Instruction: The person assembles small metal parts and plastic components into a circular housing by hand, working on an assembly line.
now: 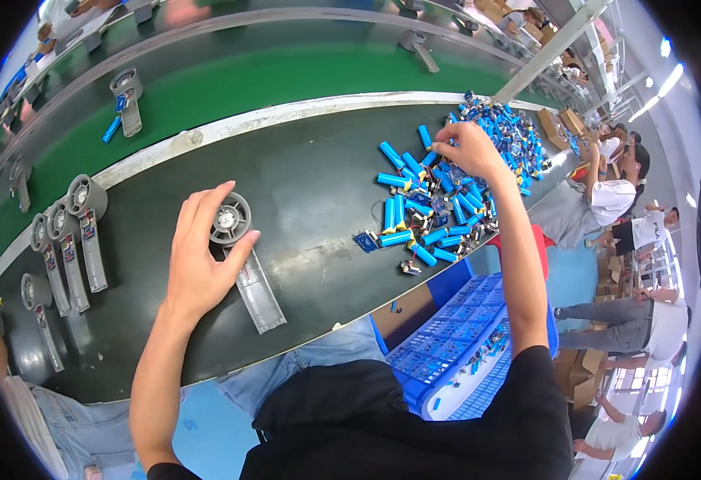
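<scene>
The left hand (198, 256) is resting at centre left of the frame on a grey fan housing (242, 256), fingers spread and curling round its round head, thumb against the rim; the handle is lying flat on the dark bench (310, 184), pointing toward the lower edge. The right hand (466, 148) is reaching into the pile of blue cells (438, 200) at upper right, fingertips pinched together on one cell at the top of the heap, though the grip itself is partly hidden.

Judging by the layout, the work is at an early stage for this unit: the housing looks open and nothing blue is showing in it yet. Four more housings (66, 240) are lying in a row at far left; whether those are fitted I cannot tell. The pile is large. A blue crate (454, 336) is sitting below the bench edge at lower right.
</scene>
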A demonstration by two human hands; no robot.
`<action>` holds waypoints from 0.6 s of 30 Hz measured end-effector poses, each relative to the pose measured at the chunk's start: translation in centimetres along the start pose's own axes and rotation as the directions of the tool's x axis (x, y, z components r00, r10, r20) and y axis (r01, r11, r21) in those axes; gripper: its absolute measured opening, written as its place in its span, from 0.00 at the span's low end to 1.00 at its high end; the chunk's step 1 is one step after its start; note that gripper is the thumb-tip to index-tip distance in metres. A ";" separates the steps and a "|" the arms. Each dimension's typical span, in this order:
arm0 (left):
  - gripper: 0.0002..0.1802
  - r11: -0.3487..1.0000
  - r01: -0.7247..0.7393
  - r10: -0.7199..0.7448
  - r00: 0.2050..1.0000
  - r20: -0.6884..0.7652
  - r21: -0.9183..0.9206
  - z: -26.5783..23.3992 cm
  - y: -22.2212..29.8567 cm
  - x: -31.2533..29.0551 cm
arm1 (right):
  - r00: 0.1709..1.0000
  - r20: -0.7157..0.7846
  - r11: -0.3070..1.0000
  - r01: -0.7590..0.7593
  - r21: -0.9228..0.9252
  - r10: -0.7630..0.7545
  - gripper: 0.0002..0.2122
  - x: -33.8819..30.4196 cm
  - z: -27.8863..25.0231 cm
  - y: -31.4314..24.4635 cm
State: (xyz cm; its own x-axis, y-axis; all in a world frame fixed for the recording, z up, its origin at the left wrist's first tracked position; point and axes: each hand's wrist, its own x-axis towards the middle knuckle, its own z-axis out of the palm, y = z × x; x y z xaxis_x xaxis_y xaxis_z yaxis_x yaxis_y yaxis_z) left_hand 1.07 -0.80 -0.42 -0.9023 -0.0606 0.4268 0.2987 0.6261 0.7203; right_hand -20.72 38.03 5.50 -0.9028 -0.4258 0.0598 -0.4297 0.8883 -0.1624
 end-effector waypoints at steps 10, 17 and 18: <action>0.32 0.999 0.036 -0.036 0.999 0.014 0.019 -0.3 0.2 -0.1 | 0.998 0.028 0.983 -0.051 0.177 0.047 0.10 -1.1 -4.5 1.1; 0.32 0.999 0.024 -0.025 0.999 0.021 0.023 -0.3 0.2 0.1 | 0.987 -0.137 0.625 0.055 0.778 0.083 0.11 -2.9 -6.0 -2.2; 0.32 0.999 0.009 -0.010 1.000 0.019 0.048 -0.3 0.0 -0.1 | 0.987 -0.161 0.567 0.117 0.816 0.028 0.11 -3.2 -5.5 -3.7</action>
State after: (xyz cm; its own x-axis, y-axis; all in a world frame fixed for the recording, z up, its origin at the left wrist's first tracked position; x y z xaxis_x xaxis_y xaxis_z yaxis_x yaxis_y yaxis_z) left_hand 1.21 -1.09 -0.29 -0.9108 -0.0522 0.4094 0.2753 0.6622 0.6969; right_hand -16.37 37.07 11.29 -0.9054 -0.3672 0.2132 -0.3361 0.3130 -0.8883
